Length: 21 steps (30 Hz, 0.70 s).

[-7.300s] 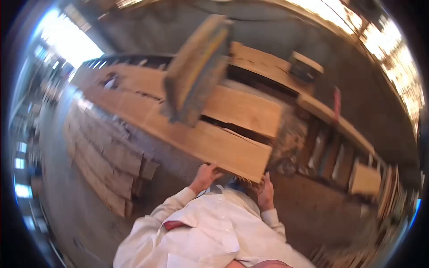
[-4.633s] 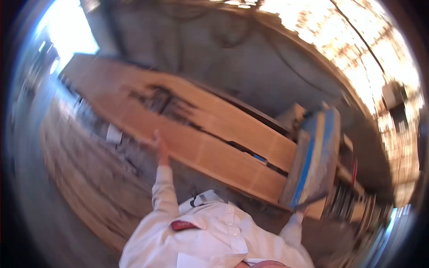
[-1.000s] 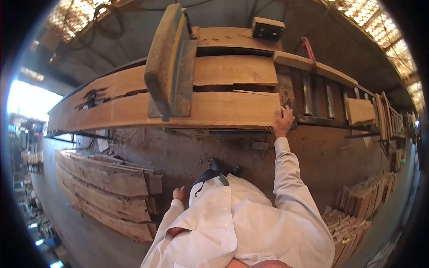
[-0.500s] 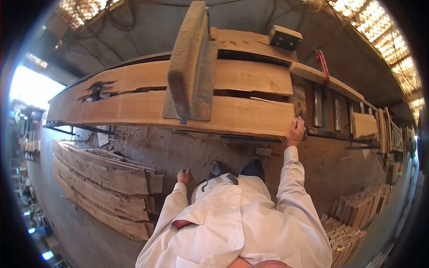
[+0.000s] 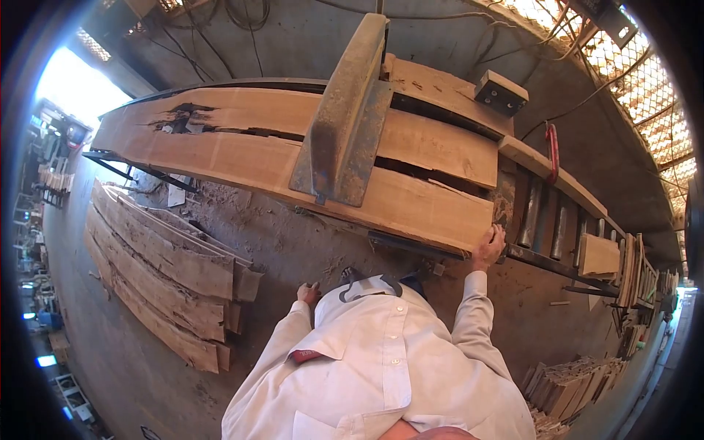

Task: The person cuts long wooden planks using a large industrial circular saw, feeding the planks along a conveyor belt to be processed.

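Note:
My right hand (image 5: 489, 248) is closed around the near right corner of a long wooden board (image 5: 433, 204), its fingers curled over the cut end. This board lies lengthwise on a machine bed, and a dark gap separates it from a second board (image 5: 447, 147) behind. A ragged dark hole (image 5: 183, 119) marks the wood toward the far left. Across the boards stands a dusty upright metal guard (image 5: 341, 117) with a flat plate at its side. My left hand (image 5: 309, 293) hangs low beside my shirt, holding nothing, its fingers loosely bent and apart.
Rough-edged planks (image 5: 161, 268) are stacked on the floor at left. Right of the boards run metal rollers (image 5: 532, 218), with a red clamp (image 5: 552, 154) on the rail. A small block (image 5: 501, 93) sits at the back. More cut wood (image 5: 576, 385) lies at lower right.
The view has turned, so the boards now slope down to the right. My right hand stays at the board's end. My left hand still hangs low at my side.

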Motion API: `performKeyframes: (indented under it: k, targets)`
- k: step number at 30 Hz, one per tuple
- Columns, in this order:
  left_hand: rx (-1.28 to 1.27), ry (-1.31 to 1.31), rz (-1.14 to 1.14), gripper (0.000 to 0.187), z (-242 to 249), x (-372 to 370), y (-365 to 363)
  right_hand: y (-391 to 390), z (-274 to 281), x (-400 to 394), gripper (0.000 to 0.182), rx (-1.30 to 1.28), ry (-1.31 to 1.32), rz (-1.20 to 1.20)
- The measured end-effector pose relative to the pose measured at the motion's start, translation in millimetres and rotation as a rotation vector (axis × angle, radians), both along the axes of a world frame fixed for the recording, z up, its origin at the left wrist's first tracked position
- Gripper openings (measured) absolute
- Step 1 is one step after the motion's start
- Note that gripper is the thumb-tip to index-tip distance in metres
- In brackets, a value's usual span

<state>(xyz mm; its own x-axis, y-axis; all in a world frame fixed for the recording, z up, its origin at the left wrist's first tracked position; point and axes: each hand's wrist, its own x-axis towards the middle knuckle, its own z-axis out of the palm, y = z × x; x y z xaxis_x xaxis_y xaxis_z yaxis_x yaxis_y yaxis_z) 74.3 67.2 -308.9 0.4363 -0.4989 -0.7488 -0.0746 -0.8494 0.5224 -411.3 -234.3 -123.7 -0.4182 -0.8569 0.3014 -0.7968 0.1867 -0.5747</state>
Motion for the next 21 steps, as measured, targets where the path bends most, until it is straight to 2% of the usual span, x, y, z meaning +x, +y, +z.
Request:
performKeyframes:
  k: [2,5,8,11,17,21]
  targets:
    - [0.0,0.008,-0.044,0.044,-19,-1,-8,1,2,0,0.045,0.001,-0.007,-0.004]
    - [-0.041,0.112,0.075,0.04,-33,-5,-21,0,2,2,0.046,-0.009,-0.021,-0.014]
    - [-0.047,0.125,0.045,0.038,-13,-5,-36,1,0,2,0.047,-0.023,-0.02,-0.031]
    - [-0.037,0.195,0.136,0.039,0,-1,-43,1,1,3,0.047,-0.021,-0.023,-0.027]
    - [0.0,0.186,0.098,0.039,28,17,-40,0,-4,1,0.046,-0.04,-0.018,-0.041]
    - [-0.006,0.132,0.089,0.04,11,29,-27,-1,-4,1,0.045,-0.048,-0.017,-0.044]
